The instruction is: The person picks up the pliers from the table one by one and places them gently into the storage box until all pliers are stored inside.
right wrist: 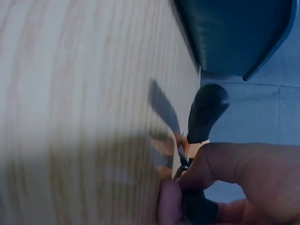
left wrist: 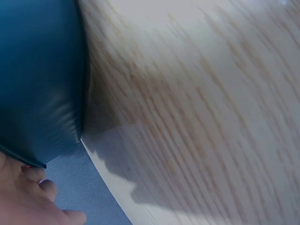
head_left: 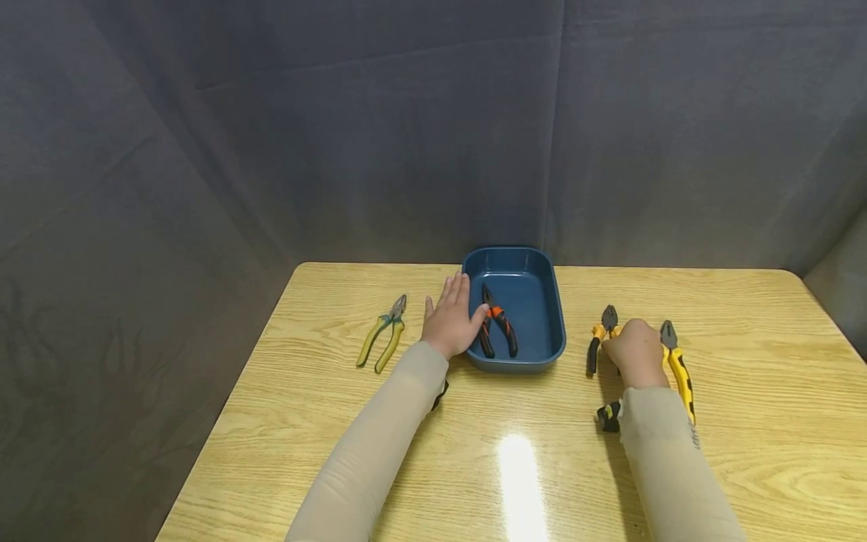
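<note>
Right hand (head_left: 637, 354): clamped, thumb and finger pinching one handle of the held pliers (head_left: 599, 332); confirmed in the right wrist view.
Held pliers: right of the tray (head_left: 535, 320), partly hidden under the right hand, low at the tabletop (head_left: 271, 421); cannot tell whether fully lifted.
Long axis: running away from the body, head at the far end, handles towards the body; roughly in line with the tray's long sides.
Direction from right hand to tray: leftward and slightly farther out, with a strip of tabletop between.
Relation judged decisive: sideways offset, with the tray's right wall first in line from the held pliers; little turning of the long axis judged necessary to match the tray.
Nearer hand: right for the held pliers, left for the tray.
Left hand (head_left: 450, 320): fingers straight, resting at the tray's left rim, thumb reaching inward; nothing grasped.
Orange pliers (head_left: 503, 329): inside the tray, left of centre, head at the far end.
Yellow pliers (head_left: 679, 369): just right of the right hand, partly hidden; contact not determinable.
Green pliers (head_left: 391, 319): on the tabletop, left of the left hand, handles spread.
</note>
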Demonstrator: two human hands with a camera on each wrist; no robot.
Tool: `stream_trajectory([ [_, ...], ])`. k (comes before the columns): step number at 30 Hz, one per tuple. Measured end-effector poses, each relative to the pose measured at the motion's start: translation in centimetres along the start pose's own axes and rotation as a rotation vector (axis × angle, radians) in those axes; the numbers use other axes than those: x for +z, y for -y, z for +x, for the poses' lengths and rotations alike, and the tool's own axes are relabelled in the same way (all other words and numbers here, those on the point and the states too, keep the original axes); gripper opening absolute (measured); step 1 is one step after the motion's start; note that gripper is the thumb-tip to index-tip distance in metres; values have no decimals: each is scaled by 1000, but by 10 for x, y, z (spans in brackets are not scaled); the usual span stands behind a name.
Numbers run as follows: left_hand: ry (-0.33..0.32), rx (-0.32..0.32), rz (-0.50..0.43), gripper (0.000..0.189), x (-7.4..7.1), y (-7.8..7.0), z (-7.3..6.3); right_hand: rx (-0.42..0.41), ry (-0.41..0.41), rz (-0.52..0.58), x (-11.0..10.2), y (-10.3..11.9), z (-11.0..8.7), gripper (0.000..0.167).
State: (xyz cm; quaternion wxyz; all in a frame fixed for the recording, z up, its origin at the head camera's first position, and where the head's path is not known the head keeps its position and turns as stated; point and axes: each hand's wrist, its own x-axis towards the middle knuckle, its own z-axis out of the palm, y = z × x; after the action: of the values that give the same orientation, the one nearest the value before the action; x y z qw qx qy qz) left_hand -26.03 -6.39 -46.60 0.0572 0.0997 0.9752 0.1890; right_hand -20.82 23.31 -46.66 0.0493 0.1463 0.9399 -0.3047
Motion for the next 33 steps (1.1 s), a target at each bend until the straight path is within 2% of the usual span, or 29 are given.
stream_trajectory([
  [11,10,0,-12,76,1,0,-1,14,99,32,-7,-6,6,29],
  [23,-15,8,-13,75,2,-1,0,43,135,144,-14,-14,10,42],
  [27,-12,6,-19,75,1,-1,0,80,154,232,-14,-15,10,40],
  [33,-7,3,-15,75,1,0,0,161,223,477,-12,-16,8,34],
])
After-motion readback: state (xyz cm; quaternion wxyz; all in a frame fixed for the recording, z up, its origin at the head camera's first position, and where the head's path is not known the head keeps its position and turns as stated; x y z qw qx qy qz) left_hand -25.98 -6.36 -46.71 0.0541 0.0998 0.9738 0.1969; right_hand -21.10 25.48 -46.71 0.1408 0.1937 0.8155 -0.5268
